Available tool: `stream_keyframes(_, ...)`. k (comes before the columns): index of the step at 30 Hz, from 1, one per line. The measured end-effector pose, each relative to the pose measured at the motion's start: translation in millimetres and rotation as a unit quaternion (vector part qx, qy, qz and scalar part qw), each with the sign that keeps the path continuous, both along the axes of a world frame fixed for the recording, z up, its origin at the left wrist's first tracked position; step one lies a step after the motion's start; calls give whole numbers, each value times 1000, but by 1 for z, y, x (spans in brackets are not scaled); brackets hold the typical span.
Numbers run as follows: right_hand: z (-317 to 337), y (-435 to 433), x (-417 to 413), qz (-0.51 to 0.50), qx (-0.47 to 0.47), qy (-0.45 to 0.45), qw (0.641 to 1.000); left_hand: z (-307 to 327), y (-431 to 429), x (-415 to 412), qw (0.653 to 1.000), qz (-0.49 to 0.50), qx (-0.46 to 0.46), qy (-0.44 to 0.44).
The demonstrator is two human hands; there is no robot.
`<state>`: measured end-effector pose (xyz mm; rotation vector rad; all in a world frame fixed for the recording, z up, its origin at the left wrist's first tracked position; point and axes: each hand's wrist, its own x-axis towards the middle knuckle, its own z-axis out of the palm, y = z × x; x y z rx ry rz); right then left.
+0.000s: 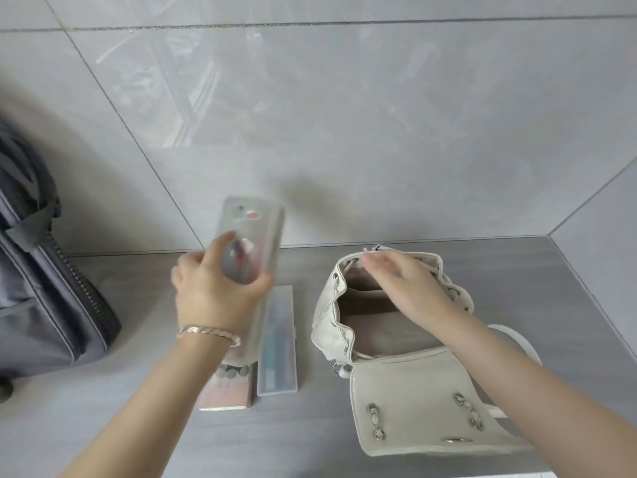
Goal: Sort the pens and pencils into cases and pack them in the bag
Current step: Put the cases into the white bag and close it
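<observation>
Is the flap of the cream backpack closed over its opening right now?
No, the cream backpack has its flap folded back flat on the surface, and the right hand reaches over the open mouth.

Bare forearms; braided bracelet (209,332) circles left wrist.

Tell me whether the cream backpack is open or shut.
Open. The cream backpack has its flap folded back toward the person, its drawstring mouth gapes, and the right hand reaches over the opening.

blurred: held case (253,229) | cut off left: grey bag (41,270) | hidden: pens under left hand (215,294)
</observation>
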<state>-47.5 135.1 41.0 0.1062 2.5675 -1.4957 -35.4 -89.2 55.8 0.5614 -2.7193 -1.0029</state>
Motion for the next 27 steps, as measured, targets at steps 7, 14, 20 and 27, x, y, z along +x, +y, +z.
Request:
stream_keyframes(7,23,9,8,0,-253,-96,963,20,107,21,979,-199,21,32)
stream_keyframes(14,24,44,9,-158,-279,-13,947,-15,98,11,949,-304,-4,79)
stream_keyframes(20,16,48,26,-45,-57,154,985,-49,83,5,918,-359,-128,-112)
stream_keyframes(27,-3,53,44,165,289,131,934,-49,67,-15,896,-380,100,-209)
